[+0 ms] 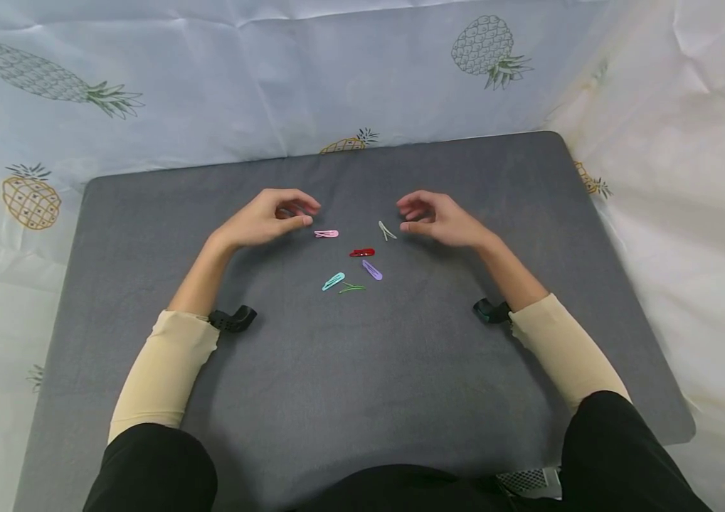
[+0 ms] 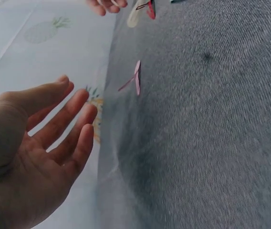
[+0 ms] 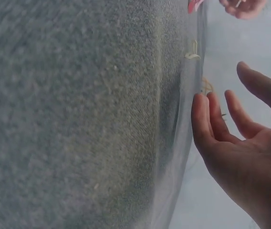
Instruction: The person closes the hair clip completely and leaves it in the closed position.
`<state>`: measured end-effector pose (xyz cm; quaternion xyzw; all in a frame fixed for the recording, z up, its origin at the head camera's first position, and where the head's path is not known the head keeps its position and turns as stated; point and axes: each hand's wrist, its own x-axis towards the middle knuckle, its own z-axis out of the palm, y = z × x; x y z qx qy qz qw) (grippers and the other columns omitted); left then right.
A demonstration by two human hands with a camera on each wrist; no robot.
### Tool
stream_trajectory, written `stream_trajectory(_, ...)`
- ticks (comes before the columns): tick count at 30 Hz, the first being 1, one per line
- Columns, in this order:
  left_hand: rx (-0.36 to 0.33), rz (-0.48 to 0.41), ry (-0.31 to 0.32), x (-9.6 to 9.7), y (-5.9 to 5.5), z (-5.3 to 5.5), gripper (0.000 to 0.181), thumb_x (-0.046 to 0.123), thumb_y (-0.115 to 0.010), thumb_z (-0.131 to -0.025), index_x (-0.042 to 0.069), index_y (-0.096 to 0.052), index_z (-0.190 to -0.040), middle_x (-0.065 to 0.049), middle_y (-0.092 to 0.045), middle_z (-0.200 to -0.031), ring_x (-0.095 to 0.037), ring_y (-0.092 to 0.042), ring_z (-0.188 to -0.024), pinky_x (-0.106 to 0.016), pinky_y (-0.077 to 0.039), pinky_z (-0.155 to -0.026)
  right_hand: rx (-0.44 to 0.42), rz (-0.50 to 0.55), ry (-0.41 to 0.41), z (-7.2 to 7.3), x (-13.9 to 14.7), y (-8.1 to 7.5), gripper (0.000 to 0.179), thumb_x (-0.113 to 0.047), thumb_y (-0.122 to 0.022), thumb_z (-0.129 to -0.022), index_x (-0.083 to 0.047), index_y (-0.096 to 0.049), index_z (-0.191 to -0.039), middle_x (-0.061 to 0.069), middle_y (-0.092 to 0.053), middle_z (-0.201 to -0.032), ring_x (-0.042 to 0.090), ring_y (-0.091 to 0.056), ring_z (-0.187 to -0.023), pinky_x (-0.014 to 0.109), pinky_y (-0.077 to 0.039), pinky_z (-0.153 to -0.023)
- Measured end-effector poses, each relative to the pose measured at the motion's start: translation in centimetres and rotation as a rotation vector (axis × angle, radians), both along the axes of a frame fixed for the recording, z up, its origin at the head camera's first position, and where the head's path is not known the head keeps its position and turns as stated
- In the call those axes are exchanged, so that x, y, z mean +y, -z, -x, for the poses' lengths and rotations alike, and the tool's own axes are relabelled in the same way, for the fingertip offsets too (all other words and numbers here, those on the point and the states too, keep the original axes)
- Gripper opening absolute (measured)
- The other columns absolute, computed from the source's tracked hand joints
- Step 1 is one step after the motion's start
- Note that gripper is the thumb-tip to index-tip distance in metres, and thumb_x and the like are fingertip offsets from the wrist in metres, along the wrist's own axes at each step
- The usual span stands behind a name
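Several snap hair clips lie loosely grouped on a grey table. My left hand (image 1: 272,216), fingers relaxed and holding nothing, is nearest to the pink hair clip (image 1: 326,234). The cream hair clip (image 1: 387,231) lies just left of my right hand (image 1: 439,217), which is also loose with nothing in it. Between the hands and lower are a red hair clip (image 1: 362,252) and a purple one (image 1: 372,269). Closest to me lie a turquoise hair clip (image 1: 333,281) and a green hair clip (image 1: 352,288). In the left wrist view the pink clip (image 2: 136,78) stands with its two arms spread.
The grey cloth-covered table (image 1: 362,384) has rounded corners. White curtain (image 1: 260,78) with pineapple prints hangs behind it and at the sides. A black wrist strap (image 1: 234,318) is on the left forearm, another (image 1: 491,311) on the right. A meshed object (image 1: 524,481) shows at the near edge.
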<state>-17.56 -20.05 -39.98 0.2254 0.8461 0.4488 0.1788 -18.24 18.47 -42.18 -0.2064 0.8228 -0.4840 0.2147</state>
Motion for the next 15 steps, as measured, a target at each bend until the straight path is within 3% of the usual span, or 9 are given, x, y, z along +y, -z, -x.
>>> stream_trajectory(4, -0.008, 0.0, 0.031, 1.0, 0.1, 0.4, 0.029, 0.008, -0.071, -0.105, 0.001, -0.072, -0.133, -0.018, -0.075, -0.133, -0.019, -0.07, -0.112, -0.019, -0.052, -0.092, -0.012, 0.003, -0.009, 0.0, -0.2, 0.3, 0.048, -0.007, -0.074, -0.102, 0.005, -0.059, -0.146, 0.023, -0.064, -0.143, 0.032, -0.063, -0.126, 0.017, -0.051, -0.097)
stream_trajectory(15, -0.033, -0.002, 0.088, 2.6, 0.9, 1.2, 0.029, 0.006, -0.068, -0.106, -0.001, -0.072, -0.134, -0.021, -0.075, -0.131, -0.031, -0.072, -0.117, -0.02, -0.053, -0.096, -0.033, 0.002, -0.008, -0.2, -1.0, 1.0, 0.044, -0.006, -0.075, -0.101, 0.006, -0.062, -0.141, 0.025, -0.067, -0.135, 0.02, -0.065, -0.114, 0.015, -0.053, -0.093)
